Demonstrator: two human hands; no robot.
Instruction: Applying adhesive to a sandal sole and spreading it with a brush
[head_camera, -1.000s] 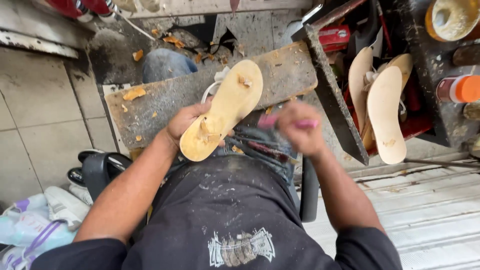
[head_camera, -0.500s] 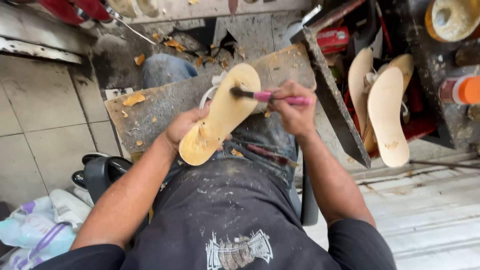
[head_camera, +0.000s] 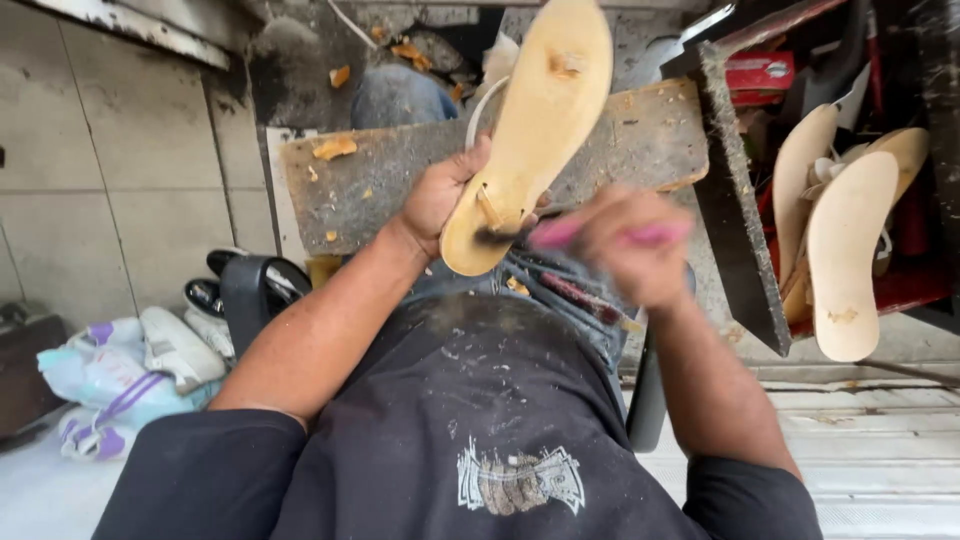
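The left hand (head_camera: 440, 195) clasps a tan, flat leather sandal sole (head_camera: 530, 130) by its lower edge, holding it tilted above the lap, in front of a worn grey wooden board (head_camera: 380, 180). The right hand (head_camera: 635, 245), blurred, is clenched around a pink-handled brush (head_camera: 600, 235) whose dark bristles touch the sole's heel end. To the right, 2 more pale sandal soles (head_camera: 845, 250) lean inside a dark box (head_camera: 735, 210).

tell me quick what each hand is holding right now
Left hand: closed on the tan sandal sole.
Right hand: closed on the pink-handled brush, blurred.
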